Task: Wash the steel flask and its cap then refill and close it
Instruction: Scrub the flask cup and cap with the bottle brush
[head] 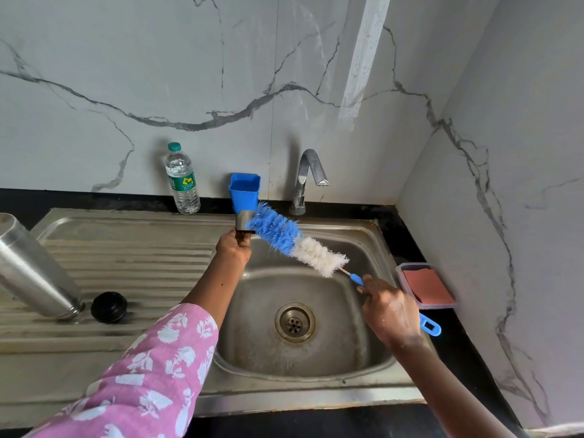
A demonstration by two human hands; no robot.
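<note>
In the head view, take the tap as the marker: just left of it and a little nearer the person, the left hand holds the small steel cap from below, fingers curled round its lower edge, over the back rim of the sink. The right hand, nearer the person and right of the tap, grips the blue handle of the brush, whose blue bristles touch the cap. The steel flask rests on the draining board far left of the tap, with a black stopper just beside its lower end. The cap looks light and stiff, likely slick when wet, so a pinch on its outer wall suits it; the flask, smooth and probably heavier, wants a full wrap round its body
</note>
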